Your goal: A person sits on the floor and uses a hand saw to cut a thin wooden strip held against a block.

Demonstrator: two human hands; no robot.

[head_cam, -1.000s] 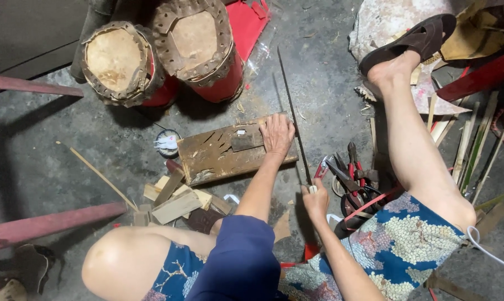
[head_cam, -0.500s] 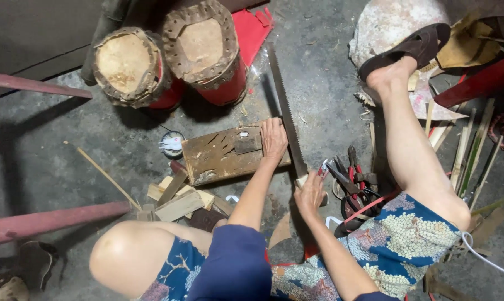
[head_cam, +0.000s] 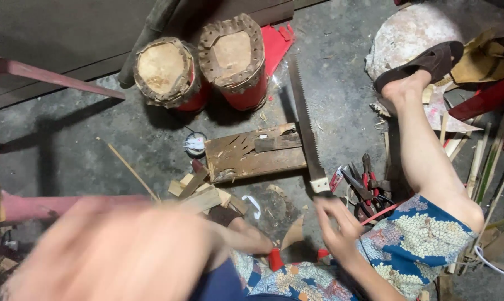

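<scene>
Bare floor was left open right of the saw. Passage was blocked ahead by two drums, left by wood scraps, right by pliers.

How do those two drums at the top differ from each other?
The left drum has a rounder top and leans left; the right drum has a squarer-looking top and stands a little higher in the picture. Both have red bodies, tan tops edged with ragged brown hide, and stand touching on the concrete floor.
</scene>
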